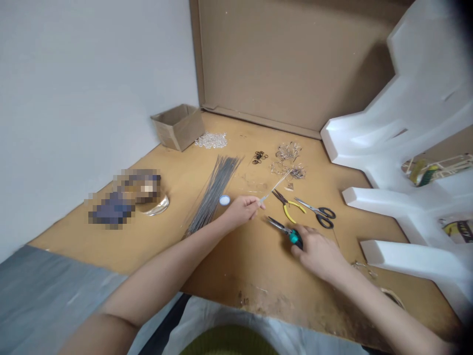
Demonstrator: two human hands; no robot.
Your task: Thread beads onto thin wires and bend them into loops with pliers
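Thin pale pc (263, 198) pinched in L grip (244, 209), jutting fwd, R grip (318, 250) wrapped round pliers (294, 237)

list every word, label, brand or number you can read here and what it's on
No text reads with certainty.
Yellow-and-dark packaging, seen through an opening in the white foam: large letters, too blurred and cut off to quote.
Dark marks near the table's front edge: possibly "12", too blurred to confirm.
Teal-handled pliers: no lettering discernible.

Shows a bare left arm (166, 271), a bare right arm (373, 291), bare fingers (253, 201) and, apparently worn (garment cropped), rounded olive-green cloth (229, 341).
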